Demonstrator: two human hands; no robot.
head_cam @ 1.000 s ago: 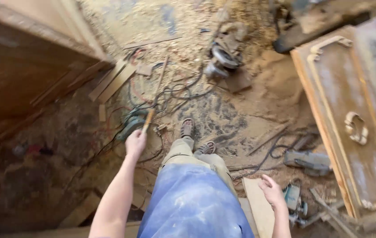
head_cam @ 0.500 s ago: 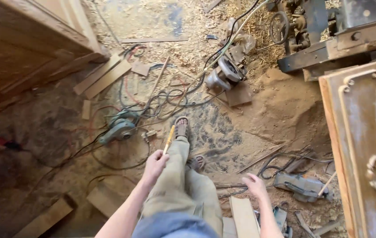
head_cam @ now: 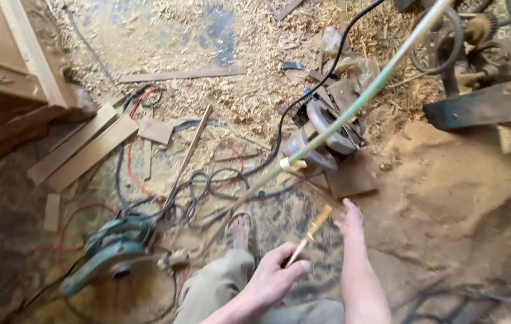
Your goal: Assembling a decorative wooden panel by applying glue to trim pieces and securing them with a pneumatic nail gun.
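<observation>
Clearly left hand (head_cam: 274,271) fingers pinch a thin stick (head_cam: 309,235); right hand (head_cam: 350,220) fingers loosely extended, empty

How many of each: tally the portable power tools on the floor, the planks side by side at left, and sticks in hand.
Power tools: 2, teal tool, grey tool
Planks: 2
Stick, in left hand: 1
Total: 5

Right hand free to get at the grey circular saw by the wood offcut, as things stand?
Probably yes. The right hand is open and empty, stretched toward the circular saw. Only sawdust floor and a long pale rod slanting above lie between; the left hand holds a thin stick.
</observation>
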